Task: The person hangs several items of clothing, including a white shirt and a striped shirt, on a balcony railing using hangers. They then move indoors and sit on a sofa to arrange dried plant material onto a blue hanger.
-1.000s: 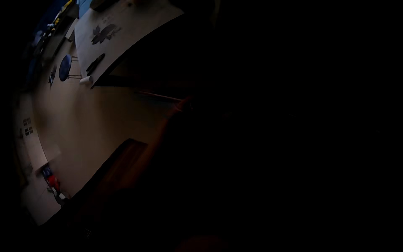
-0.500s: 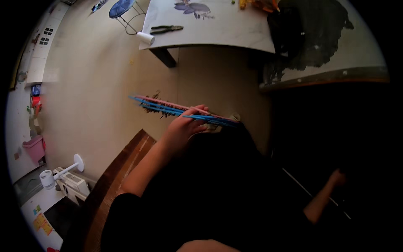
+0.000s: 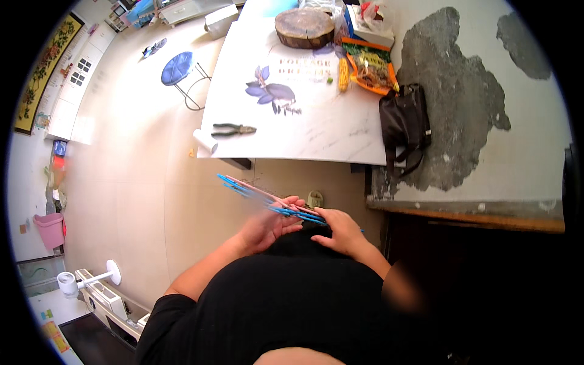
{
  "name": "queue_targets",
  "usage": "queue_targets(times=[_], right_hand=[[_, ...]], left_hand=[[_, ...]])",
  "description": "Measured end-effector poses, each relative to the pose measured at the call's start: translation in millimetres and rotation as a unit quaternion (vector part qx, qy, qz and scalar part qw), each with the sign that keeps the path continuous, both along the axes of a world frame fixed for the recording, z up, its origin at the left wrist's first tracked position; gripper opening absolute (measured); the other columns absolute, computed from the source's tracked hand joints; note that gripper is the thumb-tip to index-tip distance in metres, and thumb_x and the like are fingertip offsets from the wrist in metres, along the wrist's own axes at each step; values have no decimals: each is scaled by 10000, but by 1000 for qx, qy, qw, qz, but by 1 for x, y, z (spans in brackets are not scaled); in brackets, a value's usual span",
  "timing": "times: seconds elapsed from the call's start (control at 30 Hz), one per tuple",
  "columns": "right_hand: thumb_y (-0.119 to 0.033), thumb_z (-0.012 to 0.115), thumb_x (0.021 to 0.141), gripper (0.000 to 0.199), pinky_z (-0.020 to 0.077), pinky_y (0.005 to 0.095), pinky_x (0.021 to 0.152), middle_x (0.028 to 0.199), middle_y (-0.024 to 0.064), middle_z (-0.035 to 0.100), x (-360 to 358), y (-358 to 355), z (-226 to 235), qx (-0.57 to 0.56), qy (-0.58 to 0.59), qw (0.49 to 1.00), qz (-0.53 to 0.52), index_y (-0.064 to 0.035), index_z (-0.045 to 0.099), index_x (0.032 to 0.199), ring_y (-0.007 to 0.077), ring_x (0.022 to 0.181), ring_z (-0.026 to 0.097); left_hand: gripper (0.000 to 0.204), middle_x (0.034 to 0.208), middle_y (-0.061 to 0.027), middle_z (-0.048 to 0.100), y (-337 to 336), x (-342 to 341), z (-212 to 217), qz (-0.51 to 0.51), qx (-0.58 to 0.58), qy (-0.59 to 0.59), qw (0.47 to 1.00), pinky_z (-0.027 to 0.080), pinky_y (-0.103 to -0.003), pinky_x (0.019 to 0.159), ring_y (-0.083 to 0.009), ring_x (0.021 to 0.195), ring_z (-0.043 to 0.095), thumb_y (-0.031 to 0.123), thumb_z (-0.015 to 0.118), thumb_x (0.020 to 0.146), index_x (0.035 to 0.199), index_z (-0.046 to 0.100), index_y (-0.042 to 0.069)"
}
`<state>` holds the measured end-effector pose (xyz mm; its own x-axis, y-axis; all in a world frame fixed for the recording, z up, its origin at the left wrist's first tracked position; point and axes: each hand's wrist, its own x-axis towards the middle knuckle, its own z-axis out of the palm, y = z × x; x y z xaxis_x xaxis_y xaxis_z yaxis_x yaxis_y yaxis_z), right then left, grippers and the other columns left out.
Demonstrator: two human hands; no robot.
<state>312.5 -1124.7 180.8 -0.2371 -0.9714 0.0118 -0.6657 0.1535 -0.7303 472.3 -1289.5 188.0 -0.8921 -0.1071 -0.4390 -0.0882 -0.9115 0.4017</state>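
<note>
A bundle of thin blue and pink clothes hangers (image 3: 261,196) slants across in front of my body, its far end pointing left. My left hand (image 3: 272,224) grips the bundle near its middle, palm partly turned up. At the right end, my right hand (image 3: 340,231) has its thumb and fingers closed around the hangers. Part of the bundle by the left hand is smeared by motion, and the fingertips of the right hand are partly hidden.
Ahead stands a white table (image 3: 340,137) with pliers (image 3: 234,129), a corn cob (image 3: 344,74), an orange food bag (image 3: 370,67), a round wood block (image 3: 304,27) and a dark bag (image 3: 404,118). A blue stool (image 3: 177,68) stands left; a worn grey-white counter (image 3: 450,176) is right.
My right hand has come from the lower right onto the hangers' right end. My left hand keeps its hold. The view has tilted up, showing more of the table, and is brighter.
</note>
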Motion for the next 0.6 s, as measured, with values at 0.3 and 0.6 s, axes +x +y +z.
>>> queue_targets(times=[0.3,0.6], right_hand=[[-204,658,708,155,474,353,569,676,110,610,-325,-178,-59,61,-55,997,-3,-87,621,803,283,628,608],[-95,623,800,107,379,194,513,660,-33,552,-305,-330,-32,68,-179,982,1,0,592,837,40,569,467]], left_hand=[[590,1351,-99,356,-134,-296,-31,69,-47,42,996,382,-367,952,-229,1190,422,355,469,878,1351,280,58],[516,1249,-89,464,-226,-206,-54,219,-81,30,972,398,-327,921,-189,1115,475,316,427,909,1319,301,29]])
